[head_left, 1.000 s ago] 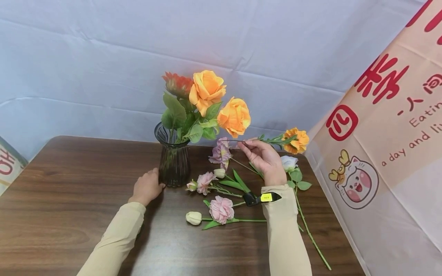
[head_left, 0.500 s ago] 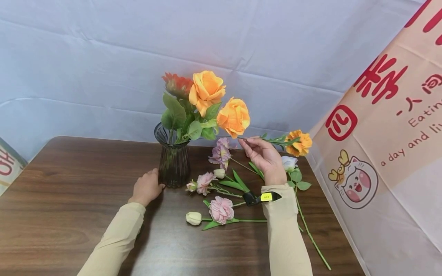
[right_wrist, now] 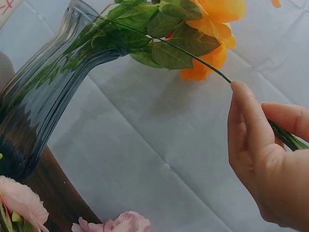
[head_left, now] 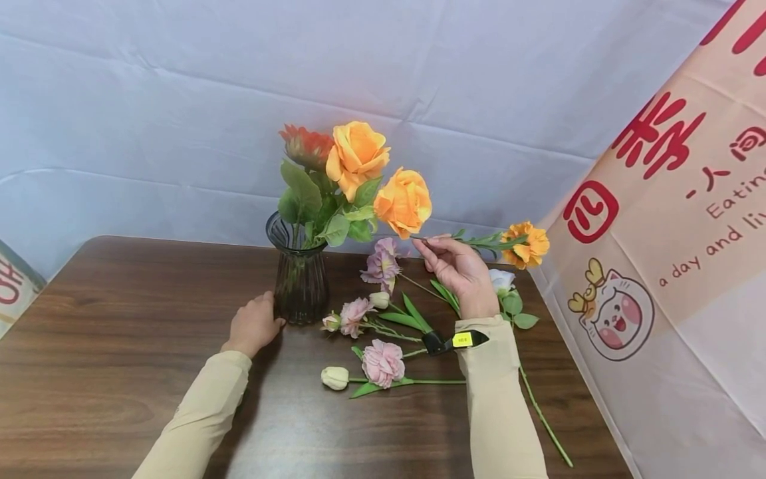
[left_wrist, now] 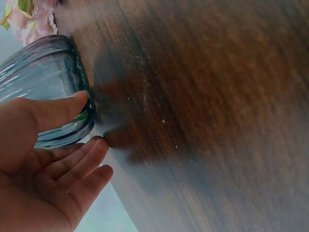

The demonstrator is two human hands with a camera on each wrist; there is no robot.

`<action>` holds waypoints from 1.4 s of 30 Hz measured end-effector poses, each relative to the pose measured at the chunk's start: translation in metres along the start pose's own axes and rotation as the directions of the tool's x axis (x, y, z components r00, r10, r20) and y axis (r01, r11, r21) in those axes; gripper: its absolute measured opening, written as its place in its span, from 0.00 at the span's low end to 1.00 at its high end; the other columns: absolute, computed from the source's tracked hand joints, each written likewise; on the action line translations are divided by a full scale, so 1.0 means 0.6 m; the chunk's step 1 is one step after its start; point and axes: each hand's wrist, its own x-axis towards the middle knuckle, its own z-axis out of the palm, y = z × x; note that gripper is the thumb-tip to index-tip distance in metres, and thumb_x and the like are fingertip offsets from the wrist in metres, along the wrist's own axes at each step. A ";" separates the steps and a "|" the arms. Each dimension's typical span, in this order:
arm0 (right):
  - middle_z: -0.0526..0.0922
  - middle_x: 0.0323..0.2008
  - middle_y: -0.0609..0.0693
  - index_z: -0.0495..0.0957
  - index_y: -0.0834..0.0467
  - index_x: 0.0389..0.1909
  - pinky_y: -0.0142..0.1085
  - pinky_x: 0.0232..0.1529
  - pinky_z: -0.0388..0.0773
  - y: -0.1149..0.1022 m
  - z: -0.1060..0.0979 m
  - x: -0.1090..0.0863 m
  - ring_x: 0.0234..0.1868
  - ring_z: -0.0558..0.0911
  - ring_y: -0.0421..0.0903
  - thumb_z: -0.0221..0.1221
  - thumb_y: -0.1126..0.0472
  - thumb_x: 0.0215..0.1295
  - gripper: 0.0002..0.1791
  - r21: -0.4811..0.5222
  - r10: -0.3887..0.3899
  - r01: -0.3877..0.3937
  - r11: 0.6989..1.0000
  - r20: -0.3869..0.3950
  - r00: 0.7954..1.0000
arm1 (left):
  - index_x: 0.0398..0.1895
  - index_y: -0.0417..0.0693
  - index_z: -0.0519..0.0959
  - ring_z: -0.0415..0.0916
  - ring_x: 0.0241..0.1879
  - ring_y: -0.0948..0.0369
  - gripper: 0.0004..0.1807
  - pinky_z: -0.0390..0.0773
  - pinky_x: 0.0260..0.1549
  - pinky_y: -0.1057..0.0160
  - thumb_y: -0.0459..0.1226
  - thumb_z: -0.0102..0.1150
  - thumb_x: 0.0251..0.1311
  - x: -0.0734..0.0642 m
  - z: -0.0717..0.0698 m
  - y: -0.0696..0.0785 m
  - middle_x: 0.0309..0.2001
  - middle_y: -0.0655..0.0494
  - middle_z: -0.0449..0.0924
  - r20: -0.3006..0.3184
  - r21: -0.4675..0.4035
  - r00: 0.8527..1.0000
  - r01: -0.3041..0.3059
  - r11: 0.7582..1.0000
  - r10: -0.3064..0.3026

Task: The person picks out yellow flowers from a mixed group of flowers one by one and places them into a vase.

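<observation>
A dark glass vase (head_left: 301, 286) stands upright on the table. My left hand (head_left: 256, 324) holds its base from the left; in the left wrist view the thumb (left_wrist: 63, 111) lies along the glass. Two orange roses (head_left: 357, 156) and a red flower (head_left: 306, 145) lean out of the vase. Right of them, my right hand (head_left: 457, 273) pinches the thin stem of a smaller orange flower (head_left: 526, 246), raised over the table with its bloom pointing right. In the right wrist view, the bare stem (right_wrist: 193, 57) runs from my fingertips across the rose leaves toward the vase mouth.
Pink flowers (head_left: 383, 364), a white tulip (head_left: 335, 378) and a purple flower (head_left: 381, 264) lie on the brown table (head_left: 137, 332) near the vase. Beyond my right wrist lies a white rose (head_left: 501, 279). A pale cloth (head_left: 209, 133) hangs behind.
The smaller orange flower has shifted a little to the right, and less of its stem shows left of my right fingertips. My left hand and the vase keep their place.
</observation>
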 end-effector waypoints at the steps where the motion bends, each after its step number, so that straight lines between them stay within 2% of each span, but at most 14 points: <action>1: 0.68 0.39 0.64 0.68 0.70 0.17 0.41 0.54 0.69 0.000 0.001 0.000 0.68 0.54 0.53 0.41 0.82 0.61 0.16 -0.001 0.003 -0.003 1.000 0.001 1.000 | 0.54 0.25 0.64 0.73 0.40 0.36 0.30 0.74 0.37 0.42 0.37 0.61 0.55 0.000 0.000 0.000 0.46 0.29 0.73 -0.001 0.000 1.000 0.001 1.000 -0.001; 5: 0.65 0.49 0.64 0.68 0.69 0.18 0.41 0.55 0.69 0.001 0.007 -0.001 0.67 0.56 0.55 0.41 0.81 0.62 0.15 -0.027 0.010 -0.010 1.000 -0.014 1.000 | 0.54 0.25 0.65 0.73 0.40 0.36 0.29 0.74 0.36 0.42 0.37 0.61 0.55 0.001 0.000 -0.002 0.46 0.29 0.73 -0.005 0.000 1.000 0.003 1.000 -0.003; 8: 0.60 0.57 0.64 0.69 0.70 0.20 0.41 0.54 0.69 0.002 0.013 -0.001 0.66 0.57 0.56 0.41 0.82 0.61 0.14 -0.081 -0.001 0.000 0.997 -0.013 1.000 | 0.53 0.25 0.65 0.73 0.39 0.36 0.29 0.74 0.36 0.42 0.37 0.61 0.55 0.002 0.000 -0.002 0.45 0.29 0.73 -0.004 0.001 1.000 0.003 1.000 -0.003; 11: 0.59 0.59 0.66 0.73 0.72 0.24 0.41 0.53 0.70 0.002 0.020 -0.003 0.65 0.60 0.57 0.42 0.82 0.60 0.13 -0.148 -0.022 0.021 0.989 -0.002 1.000 | 0.53 0.25 0.65 0.73 0.39 0.36 0.29 0.74 0.35 0.43 0.37 0.61 0.55 0.002 0.001 -0.003 0.44 0.29 0.73 -0.002 0.003 1.000 0.004 1.000 -0.004; 14: 0.65 0.53 0.68 0.75 0.74 0.27 0.42 0.52 0.71 0.002 0.027 -0.006 0.59 0.67 0.59 0.44 0.83 0.59 0.11 -0.213 -0.041 0.042 0.976 0.007 0.999 | 0.53 0.25 0.65 0.74 0.38 0.36 0.29 0.74 0.35 0.43 0.37 0.61 0.55 0.002 0.000 -0.003 0.44 0.29 0.73 0.000 0.002 1.000 0.005 1.000 -0.005; 19: 0.74 0.40 0.67 0.77 0.74 0.25 0.41 0.50 0.73 0.001 0.035 -0.010 0.44 0.79 0.58 0.44 0.81 0.61 0.14 -0.318 -0.052 0.062 0.946 0.041 0.998 | 0.54 0.25 0.65 0.74 0.38 0.36 0.29 0.74 0.35 0.43 0.37 0.61 0.55 0.002 -0.001 -0.002 0.45 0.29 0.73 -0.001 0.003 1.000 0.005 1.000 -0.005; 24: 0.77 0.36 0.66 0.78 0.74 0.26 0.40 0.46 0.75 0.000 0.045 -0.014 0.38 0.82 0.57 0.43 0.80 0.62 0.14 -0.383 -0.068 0.092 0.919 0.077 0.995 | 0.54 0.25 0.64 0.73 0.39 0.36 0.30 0.74 0.36 0.43 0.37 0.61 0.55 0.001 -0.001 -0.002 0.46 0.29 0.73 -0.003 0.005 1.000 0.007 1.000 -0.007; 33: 0.79 0.30 0.65 0.78 0.74 0.25 0.43 0.44 0.76 0.003 0.066 -0.019 0.37 0.82 0.56 0.45 0.80 0.60 0.13 -0.422 -0.099 0.144 0.895 0.127 0.987 | 0.55 0.25 0.64 0.74 0.39 0.36 0.30 0.74 0.36 0.43 0.37 0.60 0.55 0.001 0.000 -0.003 0.46 0.29 0.73 0.000 0.000 1.000 0.002 1.000 -0.002; 36: 0.81 0.30 0.63 0.79 0.71 0.24 0.34 0.29 0.80 0.005 0.071 -0.020 0.36 0.83 0.54 0.44 0.79 0.63 0.16 -0.490 -0.075 0.136 0.861 0.142 0.987 | 0.54 0.25 0.64 0.74 0.39 0.37 0.29 0.74 0.36 0.43 0.37 0.60 0.55 0.000 0.000 -0.003 0.45 0.29 0.73 -0.005 -0.002 1.000 -0.001 1.000 0.001; 39: 0.82 0.29 0.61 0.80 0.68 0.23 0.30 0.12 0.71 0.008 0.075 -0.020 0.35 0.84 0.51 0.43 0.76 0.65 0.18 -0.561 -0.037 0.115 0.820 0.147 0.988 | 0.54 0.25 0.65 0.74 0.38 0.37 0.29 0.74 0.36 0.43 0.37 0.61 0.55 0.000 0.000 -0.002 0.45 0.29 0.73 -0.011 -0.005 1.000 -0.003 1.000 0.003; 40: 0.83 0.29 0.60 0.80 0.68 0.23 0.30 0.08 0.67 0.008 0.076 -0.020 0.35 0.84 0.51 0.43 0.75 0.66 0.19 -0.580 -0.028 0.109 0.807 0.147 0.989 | 0.54 0.25 0.65 0.74 0.39 0.37 0.29 0.74 0.36 0.43 0.37 0.61 0.55 0.000 0.000 -0.002 0.45 0.30 0.73 -0.013 -0.005 1.000 -0.004 1.000 0.004; 42: 0.83 0.30 0.59 0.81 0.67 0.23 0.30 0.06 0.65 0.009 0.078 -0.019 0.35 0.84 0.50 0.44 0.75 0.66 0.18 -0.596 -0.019 0.107 0.796 0.152 0.988 | 0.54 0.25 0.65 0.74 0.39 0.37 0.29 0.74 0.36 0.43 0.37 0.61 0.55 -0.001 -0.001 -0.001 0.45 0.30 0.73 -0.014 -0.004 1.000 -0.002 1.000 0.002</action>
